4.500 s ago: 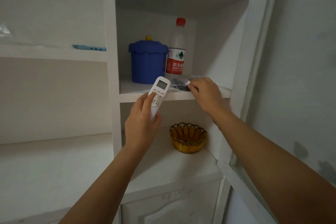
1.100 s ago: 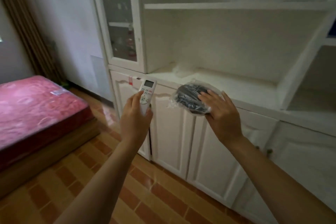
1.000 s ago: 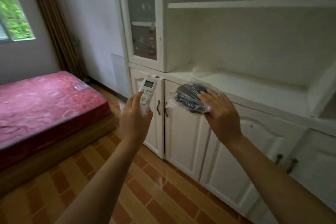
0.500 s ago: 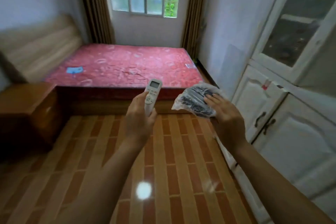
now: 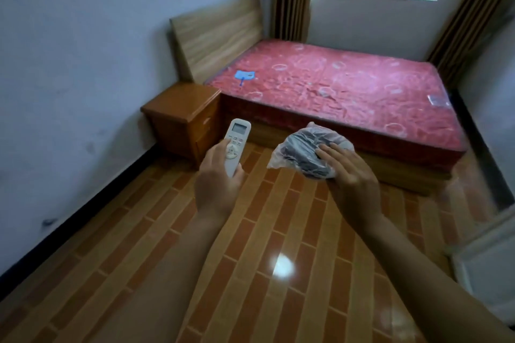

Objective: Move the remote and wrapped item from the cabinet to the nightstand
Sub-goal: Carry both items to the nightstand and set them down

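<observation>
My left hand [image 5: 218, 185] grips a white remote [image 5: 235, 142] upright, its small screen at the top facing me. My right hand [image 5: 352, 178] holds the wrapped item [image 5: 302, 152], a dark bundle inside clear plastic, with my fingers spread over it. Both are held out over the floor at chest height. The wooden nightstand [image 5: 184, 108] stands ahead and to the left, against the wall and beside the bed, its top bare.
A bed with a red mattress [image 5: 342, 89] and wooden headboard [image 5: 217, 36] fills the far side; a small blue object [image 5: 244, 75] lies on it. Brown tiled floor [image 5: 250, 245] stretches between me and the nightstand. A white cabinet edge [image 5: 490, 256] shows at the right.
The view has swung left, away from the cabinet, bringing the nightstand and headboard into sight. Both hands keep hold of their objects in the same pose.
</observation>
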Demonstrator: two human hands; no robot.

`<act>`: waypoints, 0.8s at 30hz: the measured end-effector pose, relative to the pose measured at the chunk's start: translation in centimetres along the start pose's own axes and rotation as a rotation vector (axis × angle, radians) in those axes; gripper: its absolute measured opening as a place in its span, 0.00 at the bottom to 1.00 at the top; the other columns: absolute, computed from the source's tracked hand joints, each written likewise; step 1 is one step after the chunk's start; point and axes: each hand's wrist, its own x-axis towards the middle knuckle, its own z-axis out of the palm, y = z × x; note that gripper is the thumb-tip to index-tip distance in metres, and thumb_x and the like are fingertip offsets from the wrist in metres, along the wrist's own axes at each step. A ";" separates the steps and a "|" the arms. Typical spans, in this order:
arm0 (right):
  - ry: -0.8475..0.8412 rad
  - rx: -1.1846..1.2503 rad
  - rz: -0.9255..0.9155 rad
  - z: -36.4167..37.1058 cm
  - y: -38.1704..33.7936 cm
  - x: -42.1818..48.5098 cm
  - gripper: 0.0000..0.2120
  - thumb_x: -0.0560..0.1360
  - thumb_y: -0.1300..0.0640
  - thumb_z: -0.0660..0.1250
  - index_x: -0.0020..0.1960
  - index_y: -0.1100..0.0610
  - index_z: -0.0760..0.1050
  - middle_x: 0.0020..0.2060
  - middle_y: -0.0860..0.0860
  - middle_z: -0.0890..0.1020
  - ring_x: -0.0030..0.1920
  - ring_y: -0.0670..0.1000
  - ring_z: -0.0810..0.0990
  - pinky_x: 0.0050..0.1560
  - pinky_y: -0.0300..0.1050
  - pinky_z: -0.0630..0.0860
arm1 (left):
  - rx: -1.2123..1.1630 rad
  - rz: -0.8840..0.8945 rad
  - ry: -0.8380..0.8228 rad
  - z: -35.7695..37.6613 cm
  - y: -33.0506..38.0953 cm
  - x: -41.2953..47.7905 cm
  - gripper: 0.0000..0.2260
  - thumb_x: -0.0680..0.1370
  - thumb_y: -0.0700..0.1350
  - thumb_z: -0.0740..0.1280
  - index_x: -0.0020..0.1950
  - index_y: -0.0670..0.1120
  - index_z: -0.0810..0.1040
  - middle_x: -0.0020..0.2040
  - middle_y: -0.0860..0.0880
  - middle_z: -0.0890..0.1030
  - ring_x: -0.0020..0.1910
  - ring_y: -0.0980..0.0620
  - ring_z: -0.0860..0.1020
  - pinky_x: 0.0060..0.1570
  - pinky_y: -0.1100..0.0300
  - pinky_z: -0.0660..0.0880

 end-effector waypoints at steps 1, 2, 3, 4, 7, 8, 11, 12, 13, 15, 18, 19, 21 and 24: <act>-0.009 0.012 -0.009 1.1 -0.2 0.8 0.17 0.70 0.66 0.68 0.59 0.62 0.75 0.56 0.58 0.80 0.59 0.56 0.77 0.58 0.54 0.74 | 0.004 -0.005 0.013 -0.2 -0.7 0.8 0.23 0.72 0.40 0.68 0.66 0.44 0.67 0.61 0.42 0.74 0.57 0.46 0.74 0.49 0.57 0.72; -0.015 0.024 -0.016 2.2 -0.4 1.6 0.17 0.70 0.66 0.68 0.59 0.62 0.75 0.56 0.58 0.80 0.59 0.56 0.77 0.58 0.54 0.74 | 0.006 -0.010 0.023 -0.4 -1.4 1.6 0.23 0.72 0.40 0.68 0.66 0.44 0.67 0.61 0.42 0.75 0.57 0.46 0.74 0.49 0.58 0.71; -0.014 0.034 -0.020 3.2 -0.5 2.4 0.17 0.70 0.65 0.68 0.59 0.62 0.75 0.57 0.58 0.80 0.59 0.56 0.77 0.59 0.54 0.74 | 0.009 -0.019 0.032 -0.5 -2.1 2.4 0.23 0.72 0.40 0.68 0.66 0.43 0.67 0.61 0.42 0.75 0.57 0.45 0.74 0.49 0.58 0.70; -0.007 0.041 -0.023 4.2 -0.6 3.0 0.17 0.70 0.65 0.68 0.59 0.62 0.75 0.56 0.58 0.80 0.59 0.56 0.77 0.59 0.54 0.74 | 0.016 -0.030 0.038 -0.5 -2.9 3.1 0.23 0.72 0.40 0.68 0.65 0.43 0.68 0.61 0.42 0.75 0.57 0.45 0.74 0.49 0.58 0.70; 0.020 0.057 -0.038 6.8 -0.9 5.1 0.16 0.70 0.65 0.68 0.58 0.62 0.76 0.55 0.58 0.81 0.58 0.56 0.78 0.58 0.53 0.75 | 0.040 -0.048 0.044 -0.3 -5.1 5.0 0.23 0.72 0.40 0.69 0.65 0.43 0.68 0.61 0.42 0.75 0.57 0.45 0.74 0.47 0.59 0.70; 0.026 0.065 -0.044 7.6 -0.9 5.7 0.15 0.71 0.64 0.67 0.57 0.62 0.77 0.55 0.58 0.81 0.57 0.56 0.78 0.57 0.53 0.75 | 0.046 -0.058 0.042 -0.2 -5.7 5.5 0.23 0.72 0.40 0.69 0.65 0.43 0.68 0.61 0.42 0.75 0.57 0.45 0.74 0.47 0.59 0.71; 0.032 0.083 -0.067 10.1 -0.4 7.3 0.13 0.73 0.61 0.64 0.57 0.62 0.77 0.54 0.58 0.81 0.57 0.56 0.79 0.57 0.53 0.75 | 0.049 -0.094 0.038 0.5 -7.7 7.2 0.23 0.72 0.40 0.69 0.66 0.44 0.67 0.61 0.42 0.74 0.57 0.45 0.74 0.47 0.58 0.72; 0.027 0.088 -0.072 11.1 -0.1 7.9 0.14 0.73 0.60 0.64 0.56 0.62 0.77 0.54 0.58 0.81 0.57 0.56 0.79 0.58 0.52 0.75 | 0.052 -0.105 0.035 0.9 -8.4 7.8 0.23 0.72 0.40 0.69 0.66 0.44 0.67 0.61 0.42 0.74 0.57 0.46 0.74 0.46 0.58 0.73; 0.020 0.095 -0.070 12.0 0.2 8.6 0.14 0.73 0.59 0.63 0.56 0.62 0.77 0.54 0.58 0.81 0.56 0.56 0.79 0.58 0.52 0.75 | 0.058 -0.118 0.034 1.3 -9.1 8.5 0.23 0.72 0.41 0.69 0.66 0.44 0.67 0.61 0.42 0.74 0.57 0.46 0.74 0.46 0.58 0.73; 0.006 0.111 -0.060 14.1 0.8 10.0 0.14 0.73 0.58 0.62 0.56 0.62 0.77 0.53 0.58 0.82 0.56 0.56 0.79 0.57 0.51 0.75 | 0.072 -0.144 0.036 2.2 -10.3 10.1 0.23 0.72 0.40 0.69 0.66 0.44 0.67 0.61 0.42 0.75 0.56 0.46 0.74 0.46 0.60 0.71; -0.019 0.133 -0.072 17.7 2.3 12.1 0.15 0.73 0.58 0.62 0.56 0.63 0.77 0.53 0.58 0.82 0.56 0.56 0.79 0.57 0.52 0.75 | 0.087 -0.182 0.038 4.0 -12.0 13.0 0.23 0.73 0.40 0.68 0.66 0.43 0.67 0.61 0.42 0.74 0.57 0.46 0.74 0.47 0.61 0.69; -0.027 0.143 -0.081 19.1 3.0 13.0 0.14 0.73 0.58 0.63 0.56 0.62 0.77 0.53 0.58 0.82 0.56 0.56 0.79 0.57 0.52 0.75 | 0.090 -0.196 0.044 4.7 -12.6 14.3 0.23 0.73 0.39 0.68 0.66 0.43 0.67 0.61 0.42 0.74 0.57 0.45 0.73 0.47 0.61 0.69; -0.039 0.160 -0.094 22.1 4.6 15.0 0.15 0.72 0.59 0.65 0.57 0.62 0.77 0.53 0.58 0.82 0.56 0.56 0.79 0.57 0.53 0.75 | 0.099 -0.225 0.058 6.5 -13.7 17.1 0.23 0.72 0.39 0.68 0.66 0.43 0.67 0.62 0.42 0.74 0.57 0.45 0.73 0.48 0.61 0.68; -0.029 0.170 -0.118 26.6 7.4 18.4 0.14 0.72 0.58 0.66 0.56 0.62 0.77 0.52 0.58 0.82 0.55 0.56 0.80 0.57 0.53 0.75 | 0.115 -0.258 0.065 9.7 -15.4 21.7 0.23 0.73 0.39 0.68 0.66 0.44 0.67 0.61 0.42 0.74 0.57 0.45 0.73 0.46 0.61 0.68</act>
